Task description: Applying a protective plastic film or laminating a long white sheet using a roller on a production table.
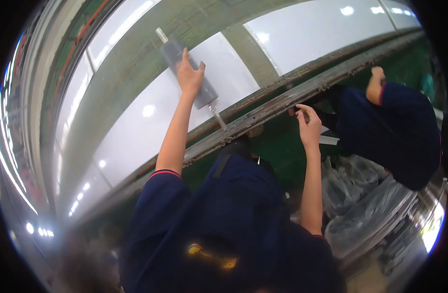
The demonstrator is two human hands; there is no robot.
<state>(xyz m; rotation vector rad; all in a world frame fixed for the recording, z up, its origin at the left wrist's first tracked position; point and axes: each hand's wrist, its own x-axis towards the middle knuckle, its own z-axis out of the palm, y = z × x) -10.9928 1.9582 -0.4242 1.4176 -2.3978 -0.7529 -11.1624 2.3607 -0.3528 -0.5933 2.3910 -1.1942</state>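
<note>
My left hand point(190, 77) rests on a dark grey cylinder point(206, 92) shaped like a roller, its thumb and one finger stretched apart. The cylinder is smeared by motion and lies slantwise over a white panel point(229, 58). A short metal rod point(161, 34) sticks out of its far end. From the near end, a thinner rod point(218, 118) reaches to the rail point(263, 113) along the line's edge. My right hand point(309, 124) hangs just on my side of that rail, fingers loosely bent and apart, with nothing visible in it.
More white panels point(326, 29) lie in a row on the greenish surface point(263, 51). A person in a dark blue shirt point(387, 134) bends by the rail at the right, one hand point(377, 73) near it. Clear plastic-wrapped goods point(368, 210) lie at my right.
</note>
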